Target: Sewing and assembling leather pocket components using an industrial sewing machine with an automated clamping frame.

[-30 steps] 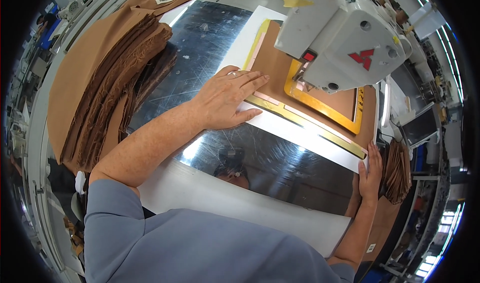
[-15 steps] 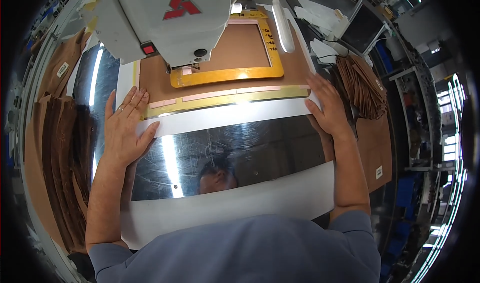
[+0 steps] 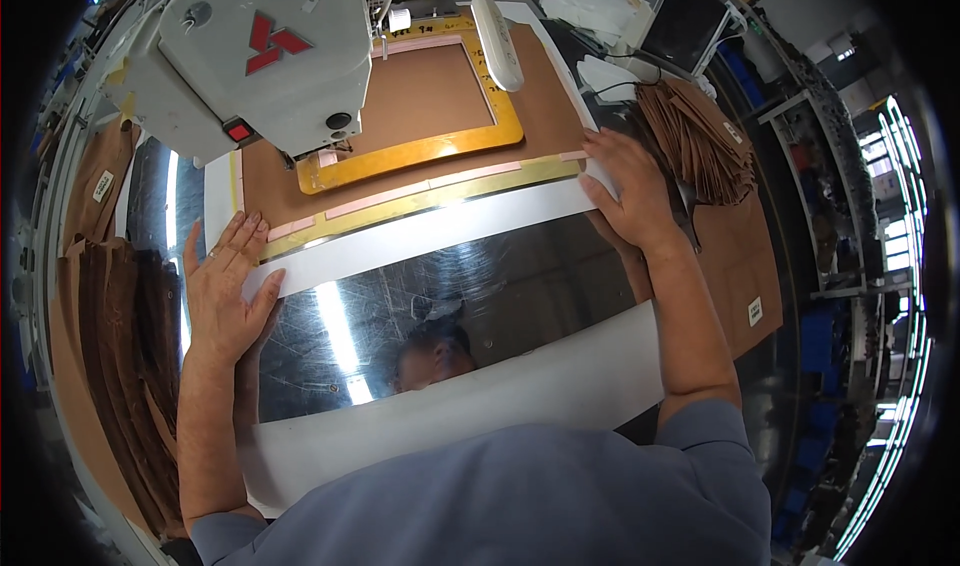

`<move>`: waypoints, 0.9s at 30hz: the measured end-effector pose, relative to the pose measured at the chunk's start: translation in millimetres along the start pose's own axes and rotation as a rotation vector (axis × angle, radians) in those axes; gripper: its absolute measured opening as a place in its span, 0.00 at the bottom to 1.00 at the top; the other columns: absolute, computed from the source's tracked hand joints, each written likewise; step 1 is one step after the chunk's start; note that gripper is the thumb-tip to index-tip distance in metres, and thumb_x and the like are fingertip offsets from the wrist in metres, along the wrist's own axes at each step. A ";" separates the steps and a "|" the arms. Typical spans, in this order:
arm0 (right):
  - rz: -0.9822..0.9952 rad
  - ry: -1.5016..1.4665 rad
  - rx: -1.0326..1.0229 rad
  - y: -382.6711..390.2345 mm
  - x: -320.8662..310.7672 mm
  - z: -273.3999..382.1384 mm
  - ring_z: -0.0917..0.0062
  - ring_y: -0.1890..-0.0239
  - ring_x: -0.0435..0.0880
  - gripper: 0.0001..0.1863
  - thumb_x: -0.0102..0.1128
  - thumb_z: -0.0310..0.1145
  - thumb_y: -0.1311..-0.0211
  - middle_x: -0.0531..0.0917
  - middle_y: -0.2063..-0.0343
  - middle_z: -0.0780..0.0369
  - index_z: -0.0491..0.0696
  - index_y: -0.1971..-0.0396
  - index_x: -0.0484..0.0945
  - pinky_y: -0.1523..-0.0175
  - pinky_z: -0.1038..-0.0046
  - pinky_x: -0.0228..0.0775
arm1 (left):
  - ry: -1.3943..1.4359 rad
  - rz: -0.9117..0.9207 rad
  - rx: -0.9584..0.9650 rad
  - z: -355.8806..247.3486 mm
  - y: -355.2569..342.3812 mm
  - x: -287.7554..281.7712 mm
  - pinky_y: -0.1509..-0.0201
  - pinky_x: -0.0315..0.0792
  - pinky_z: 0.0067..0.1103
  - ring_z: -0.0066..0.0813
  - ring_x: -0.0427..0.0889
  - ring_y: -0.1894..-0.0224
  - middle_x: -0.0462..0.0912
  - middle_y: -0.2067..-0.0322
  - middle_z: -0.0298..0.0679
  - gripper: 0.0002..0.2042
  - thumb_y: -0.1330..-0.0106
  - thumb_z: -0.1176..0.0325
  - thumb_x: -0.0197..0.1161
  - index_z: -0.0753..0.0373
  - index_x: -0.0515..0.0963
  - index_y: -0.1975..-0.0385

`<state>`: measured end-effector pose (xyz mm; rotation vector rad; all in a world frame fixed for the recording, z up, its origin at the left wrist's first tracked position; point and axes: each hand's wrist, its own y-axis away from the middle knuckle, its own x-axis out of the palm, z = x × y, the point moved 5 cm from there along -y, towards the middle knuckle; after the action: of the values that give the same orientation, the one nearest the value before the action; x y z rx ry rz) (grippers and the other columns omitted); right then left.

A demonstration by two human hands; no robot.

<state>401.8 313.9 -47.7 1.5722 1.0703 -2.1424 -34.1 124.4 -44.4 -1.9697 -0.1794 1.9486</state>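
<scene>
Likely aligning brown panel [image 3: 425, 101] under sewing head [image 3: 275, 61] — bracing near corners with left hand [image 3: 228, 291] and right hand [image 3: 633, 191], both unclenched, outspread; can't judge pressure. Next — guide evenly.

Along the left side lies a thick stack of brown fabric pieces [image 3: 118, 366] with rough, frayed edges; beyond it, a flatter brown piece [image 3: 85, 221] carries a white label. On the right, a fanned bundle of brown fabric [image 3: 695, 146] sits on end-folds, a small pale tag near its outer edge, and a flat brown panel [image 3: 745, 261] extends from below it, bearing another white label [image 3: 755, 311]. Past the bundle stands a tilted monitor [image 3: 685, 21] with a dark screen, loose white sheets [image 3: 600, 11] beside it and a thin dark cable curving nearby. Farther right are a grey metal rack [image 3: 840, 291], blue items [image 3: 818, 336] too dim to name, and bright strip lights [image 3: 904, 436] bent by the lens.
</scene>
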 end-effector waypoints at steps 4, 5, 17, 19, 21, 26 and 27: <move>-0.024 0.005 0.006 1.3 -0.6 -2.8 0.63 0.33 0.74 0.24 0.59 0.47 0.30 0.82 0.41 0.59 0.45 0.45 0.81 0.32 0.58 0.65 | 0.003 -0.003 -0.010 1.7 1.7 2.2 0.19 0.43 0.45 0.35 0.75 0.31 0.84 0.41 0.42 0.21 0.34 0.61 0.66 0.60 0.82 0.43; -0.031 0.011 0.011 1.4 -1.6 -2.5 0.63 0.33 0.74 0.24 0.60 0.47 0.31 0.82 0.41 0.59 0.44 0.46 0.81 0.32 0.59 0.66 | -0.003 -0.001 -0.010 1.6 1.8 3.0 0.19 0.43 0.45 0.35 0.75 0.31 0.84 0.41 0.42 0.21 0.34 0.61 0.66 0.60 0.82 0.43; -0.091 -0.021 0.025 3.9 -3.6 -1.1 0.62 0.39 0.77 0.21 0.62 0.43 0.33 0.82 0.43 0.57 0.44 0.48 0.79 0.36 0.58 0.66 | 0.059 -0.159 -0.019 5.2 5.9 -2.6 0.22 0.51 0.44 0.37 0.81 0.37 0.88 0.49 0.39 0.15 0.41 0.68 0.66 0.60 0.85 0.54; -0.090 -0.043 0.024 2.4 1.0 -3.2 0.63 0.41 0.78 0.21 0.62 0.43 0.33 0.82 0.45 0.57 0.44 0.48 0.79 0.36 0.58 0.66 | 0.070 -0.184 -0.007 3.3 4.7 -2.8 0.23 0.52 0.43 0.37 0.81 0.37 0.88 0.50 0.39 0.14 0.42 0.69 0.66 0.60 0.85 0.56; -0.102 -0.029 0.022 3.3 -1.9 -5.0 0.63 0.41 0.78 0.20 0.62 0.43 0.34 0.82 0.44 0.57 0.44 0.48 0.79 0.36 0.58 0.66 | 0.097 -0.222 -0.011 0.4 0.7 -6.6 0.25 0.55 0.42 0.37 0.83 0.42 0.88 0.54 0.38 0.11 0.43 0.69 0.67 0.60 0.84 0.59; -0.120 -0.023 0.014 4.8 -5.3 -6.0 0.65 0.40 0.77 0.20 0.63 0.41 0.34 0.81 0.43 0.58 0.45 0.48 0.79 0.35 0.58 0.65 | 0.140 -0.200 -0.032 -3.2 -4.0 -9.2 0.27 0.57 0.40 0.37 0.84 0.48 0.87 0.54 0.40 0.11 0.44 0.71 0.67 0.61 0.83 0.60; -0.111 -0.026 0.009 3.8 -4.8 -6.4 0.65 0.40 0.77 0.20 0.63 0.41 0.34 0.81 0.43 0.58 0.45 0.48 0.79 0.34 0.59 0.65 | 0.137 -0.207 -0.030 -1.9 -4.4 -8.5 0.28 0.58 0.40 0.37 0.84 0.48 0.87 0.54 0.40 0.11 0.44 0.71 0.67 0.61 0.83 0.60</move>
<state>410.4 314.8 -45.7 1.5181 1.1670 -2.2350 -31.9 125.3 -34.9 -2.0082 -0.3630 1.6852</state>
